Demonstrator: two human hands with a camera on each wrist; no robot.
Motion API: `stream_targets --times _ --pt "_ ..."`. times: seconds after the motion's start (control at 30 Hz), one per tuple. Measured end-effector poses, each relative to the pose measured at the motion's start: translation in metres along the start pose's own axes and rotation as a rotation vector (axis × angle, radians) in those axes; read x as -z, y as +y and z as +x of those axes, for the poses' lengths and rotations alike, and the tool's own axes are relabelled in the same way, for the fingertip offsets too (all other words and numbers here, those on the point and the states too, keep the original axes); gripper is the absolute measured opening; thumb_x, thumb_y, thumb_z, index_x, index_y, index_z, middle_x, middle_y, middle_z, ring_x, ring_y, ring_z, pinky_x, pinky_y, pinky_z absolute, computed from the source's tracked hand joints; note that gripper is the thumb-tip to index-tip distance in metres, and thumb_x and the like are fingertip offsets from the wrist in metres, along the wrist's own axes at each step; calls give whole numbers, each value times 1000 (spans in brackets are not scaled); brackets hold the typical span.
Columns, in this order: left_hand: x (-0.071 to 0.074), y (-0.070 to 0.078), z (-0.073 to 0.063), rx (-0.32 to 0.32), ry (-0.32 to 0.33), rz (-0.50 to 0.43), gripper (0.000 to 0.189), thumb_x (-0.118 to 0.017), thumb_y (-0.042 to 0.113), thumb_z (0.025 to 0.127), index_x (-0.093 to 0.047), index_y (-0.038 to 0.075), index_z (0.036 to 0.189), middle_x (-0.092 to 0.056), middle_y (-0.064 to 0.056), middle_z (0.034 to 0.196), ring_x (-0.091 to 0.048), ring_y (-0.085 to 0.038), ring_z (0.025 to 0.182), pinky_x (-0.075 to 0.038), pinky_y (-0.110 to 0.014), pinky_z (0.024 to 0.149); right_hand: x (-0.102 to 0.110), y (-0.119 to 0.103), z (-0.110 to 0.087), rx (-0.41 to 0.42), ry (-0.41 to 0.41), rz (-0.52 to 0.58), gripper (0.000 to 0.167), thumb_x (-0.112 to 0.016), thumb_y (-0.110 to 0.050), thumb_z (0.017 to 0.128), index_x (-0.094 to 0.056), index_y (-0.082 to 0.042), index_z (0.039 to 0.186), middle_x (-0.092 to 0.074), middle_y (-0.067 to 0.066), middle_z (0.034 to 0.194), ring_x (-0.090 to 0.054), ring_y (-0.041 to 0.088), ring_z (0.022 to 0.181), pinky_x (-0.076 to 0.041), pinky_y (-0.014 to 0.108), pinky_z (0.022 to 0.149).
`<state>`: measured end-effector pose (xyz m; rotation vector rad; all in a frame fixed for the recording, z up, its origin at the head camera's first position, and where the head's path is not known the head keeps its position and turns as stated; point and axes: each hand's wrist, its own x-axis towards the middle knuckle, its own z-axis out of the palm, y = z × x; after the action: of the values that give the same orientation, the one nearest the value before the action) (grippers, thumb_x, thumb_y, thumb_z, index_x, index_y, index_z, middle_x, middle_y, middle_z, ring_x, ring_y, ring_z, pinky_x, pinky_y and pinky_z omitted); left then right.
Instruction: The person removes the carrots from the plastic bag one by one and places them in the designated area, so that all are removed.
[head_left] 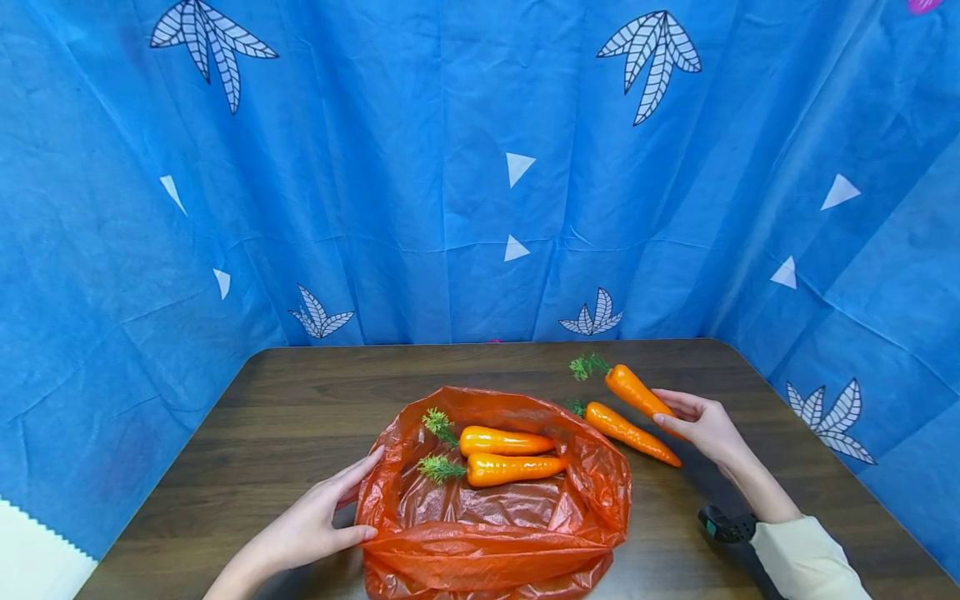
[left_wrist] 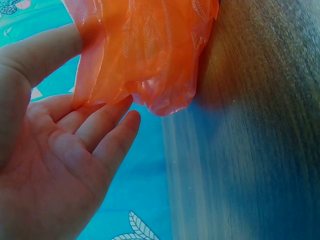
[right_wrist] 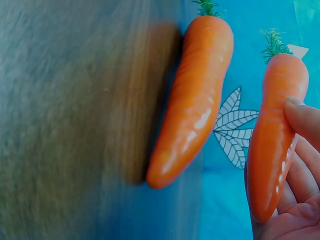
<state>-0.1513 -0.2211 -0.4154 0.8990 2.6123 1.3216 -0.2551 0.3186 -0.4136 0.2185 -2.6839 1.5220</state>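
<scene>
A red plastic bag (head_left: 495, 567) stands on the table with its mouth spread wide. Two orange carrots with green tops, an upper carrot (head_left: 504, 441) and a lower carrot (head_left: 516, 470), lie side by side within it. My left hand (head_left: 318, 512) touches the bag's left rim, thumb and fingers spread apart; in the left wrist view the orange-red plastic (left_wrist: 145, 45) hides some of its fingertips. My right hand (head_left: 708, 429) pinches another carrot (right_wrist: 275, 135) near its middle, raised off the table. Just below it, one more carrot (head_left: 626, 432) lies on the table beside the bag.
The brown wooden table (head_left: 247, 450) extends around the bag. A blue curtain (head_left: 390, 183) with leaf patterns encloses the back and sides. On the right wrist is a dark strapped device (head_left: 726, 525).
</scene>
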Motion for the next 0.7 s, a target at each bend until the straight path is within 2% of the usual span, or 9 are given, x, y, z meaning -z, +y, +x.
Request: stream_targets --times 0.2,0.7 --pt "1 1 1 15 -10 -12 82 -71 28 84 -24 8 148 -30 -23 145 -38 -40 124 -39 -24 93 -1 7 2 -12 4 -25 58 -67 -27 88 -48 6 132 -53 28 123 -57 37 104 -52 29 76" --pt "0 0 0 30 -11 -9 83 -72 28 83 -25 9 148 -32 -23 144 -39 -39 123 -40 -25 93 -2 15 3 -21 5 -33 58 -66 -27 89 -48 8 131 -53 28 123 -57 37 103 -52 31 77"
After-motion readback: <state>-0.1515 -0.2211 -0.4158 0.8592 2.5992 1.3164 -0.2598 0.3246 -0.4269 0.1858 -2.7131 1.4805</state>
